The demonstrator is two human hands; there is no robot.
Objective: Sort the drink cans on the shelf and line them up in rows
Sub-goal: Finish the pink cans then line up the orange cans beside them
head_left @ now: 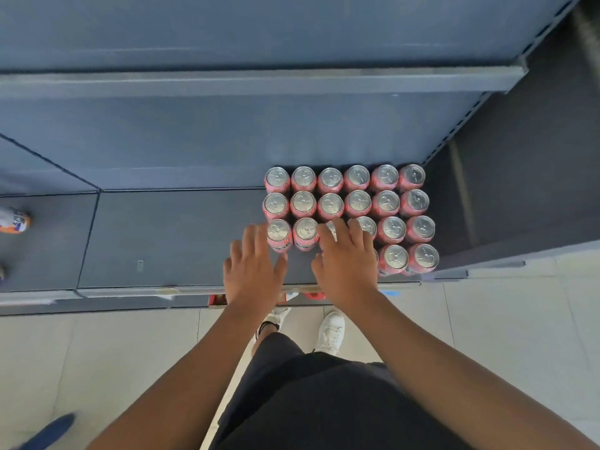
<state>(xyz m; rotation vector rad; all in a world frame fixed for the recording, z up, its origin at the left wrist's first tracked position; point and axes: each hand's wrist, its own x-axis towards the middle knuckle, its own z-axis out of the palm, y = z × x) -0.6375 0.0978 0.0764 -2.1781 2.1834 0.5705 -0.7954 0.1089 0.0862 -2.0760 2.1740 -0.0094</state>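
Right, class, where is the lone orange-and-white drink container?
The container sits at the head view's far left edge, on the grey metal shelf, apart from the red cans.

My right grip [345, 264] covers most of one can [330, 226] in the third row and part of its neighbour [367, 226]. Beside my wrist only a sliver of a front-row can [376, 258] shows. The printing on the sides is too blurred to read. The left edge cuts off an orange and white container [14, 220], and the bottom corner a dark blue shoe [48, 430]. Red items [314, 295] beneath the shelf lip [130, 291] are mostly hidden. A small tag [140, 265] is illegible.
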